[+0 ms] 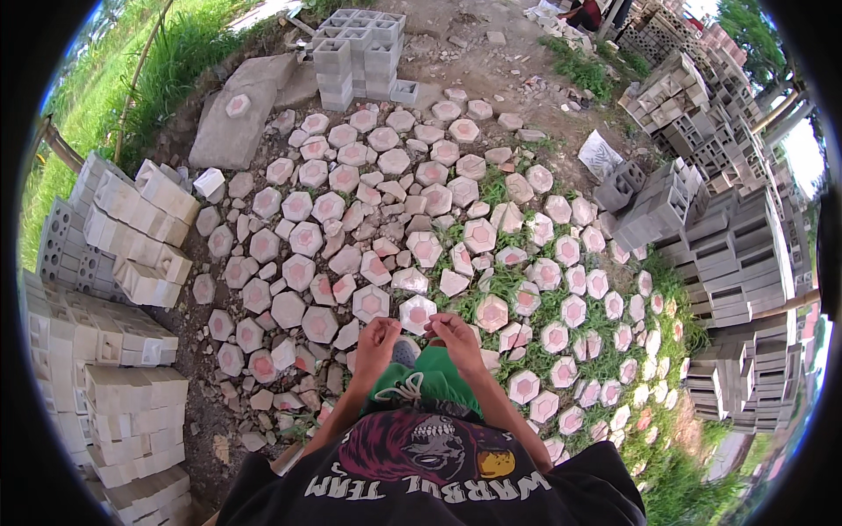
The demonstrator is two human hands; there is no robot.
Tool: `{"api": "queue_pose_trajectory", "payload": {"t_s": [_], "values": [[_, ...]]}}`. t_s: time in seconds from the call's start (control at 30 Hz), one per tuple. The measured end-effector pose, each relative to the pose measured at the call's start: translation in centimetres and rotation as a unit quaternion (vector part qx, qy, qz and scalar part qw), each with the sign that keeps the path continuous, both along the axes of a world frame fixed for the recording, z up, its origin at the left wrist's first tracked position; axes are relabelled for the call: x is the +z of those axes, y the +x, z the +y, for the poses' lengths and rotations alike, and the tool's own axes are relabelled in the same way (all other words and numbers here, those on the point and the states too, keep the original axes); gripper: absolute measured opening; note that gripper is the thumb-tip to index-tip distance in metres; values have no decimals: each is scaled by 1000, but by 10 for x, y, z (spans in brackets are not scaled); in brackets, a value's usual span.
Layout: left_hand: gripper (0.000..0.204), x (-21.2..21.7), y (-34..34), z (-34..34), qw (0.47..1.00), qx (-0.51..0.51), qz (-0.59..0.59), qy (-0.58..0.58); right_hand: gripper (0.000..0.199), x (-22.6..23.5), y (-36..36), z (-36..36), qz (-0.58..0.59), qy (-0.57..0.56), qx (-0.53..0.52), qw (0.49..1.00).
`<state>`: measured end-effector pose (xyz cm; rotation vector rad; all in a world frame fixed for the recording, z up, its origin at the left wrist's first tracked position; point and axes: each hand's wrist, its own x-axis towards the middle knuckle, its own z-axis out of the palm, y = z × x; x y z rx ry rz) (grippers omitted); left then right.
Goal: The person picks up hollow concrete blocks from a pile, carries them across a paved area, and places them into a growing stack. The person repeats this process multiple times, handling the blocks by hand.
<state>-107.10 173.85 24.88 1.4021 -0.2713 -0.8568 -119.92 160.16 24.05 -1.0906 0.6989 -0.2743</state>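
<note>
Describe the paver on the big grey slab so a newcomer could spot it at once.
Find the stack of grey hollow blocks at the top, left of centre. To its left lies a broad grey slab, bearing a pale hexagonal paver with a pinkish centre. It is the only paver on the slab; the other pavers all lie off it.

A pale hexagonal paver (pixel 417 312) with a pinkish centre shows face up between the left hand (pixel 378 338) and right hand (pixel 452 334), contact unclear.
</note>
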Motion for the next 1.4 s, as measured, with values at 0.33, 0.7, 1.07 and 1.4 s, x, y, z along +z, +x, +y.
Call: {"api": "queue_pose_trajectory", "payload": {"t_s": [0.33, 0.7, 1.07, 1.4], "values": [[13, -4, 45, -42, 999, 5, 44, 26, 25, 5, 62, -50, 25, -5, 43, 999], [22, 42, 138, -153, 996, 54, 55, 39, 22, 31, 160, -172, 16, 35, 79, 996], [53, 71, 190, -216, 990, 89, 107, -11, 42, 36, 222, -255, 20, 52, 89, 994], [71, 54, 270, -265, 994, 51, 28, 93, 39, 24, 301, -294, 45, 4, 81, 996]]}}
